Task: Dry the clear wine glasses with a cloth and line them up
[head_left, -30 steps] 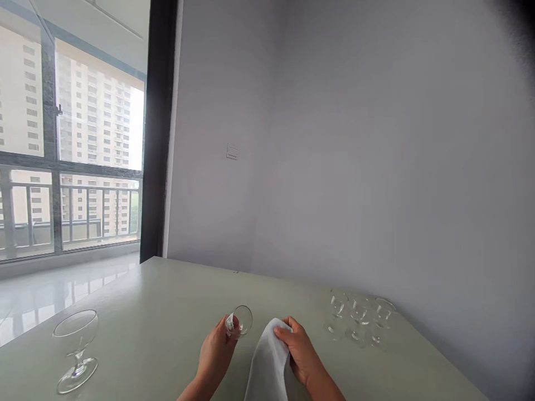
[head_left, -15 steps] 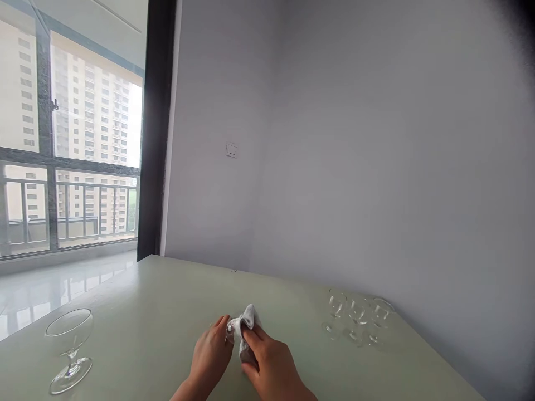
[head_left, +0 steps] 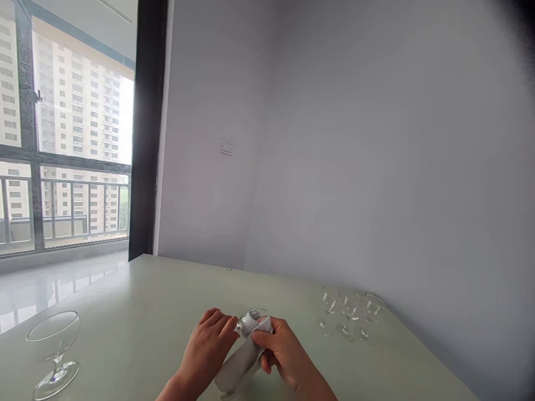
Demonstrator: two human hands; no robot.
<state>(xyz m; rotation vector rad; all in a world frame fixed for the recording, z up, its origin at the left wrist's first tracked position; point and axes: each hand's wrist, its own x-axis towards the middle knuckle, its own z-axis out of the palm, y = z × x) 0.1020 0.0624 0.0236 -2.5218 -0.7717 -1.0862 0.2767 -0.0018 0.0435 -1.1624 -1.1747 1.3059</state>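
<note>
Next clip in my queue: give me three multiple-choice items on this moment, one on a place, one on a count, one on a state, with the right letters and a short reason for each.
1. Where does the large stemmed glass stand?
A. On the table's near left part
B. Against the wall on the right
C. Between the two hands

2. How many small glasses stand grouped at the table's far right?
A. One
B. Three
C. Six

3. What state is the white cloth in?
A. Spread flat on the table
B. Folded beside the large glass
C. Bunched around the small glass held in the hands

Key: 1 A, the large stemmed glass stands alone on the table at the near left. 2 B, three small glasses show near the wall. 3 C, the right hand presses the white cloth onto the small glass that the left hand holds.
</note>
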